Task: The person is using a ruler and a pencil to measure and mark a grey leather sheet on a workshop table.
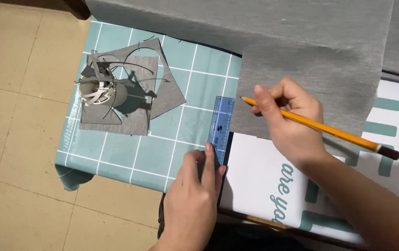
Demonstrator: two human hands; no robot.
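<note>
Ruler (221,126) under left fingers (207,160)

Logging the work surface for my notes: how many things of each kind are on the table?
Yellow pencil: 1
Blue ruler: 1
Large grey fabric sheet: 1
Pile of grey fabric offcuts: 1
Small cup of grey strips: 1
Total: 5
</note>
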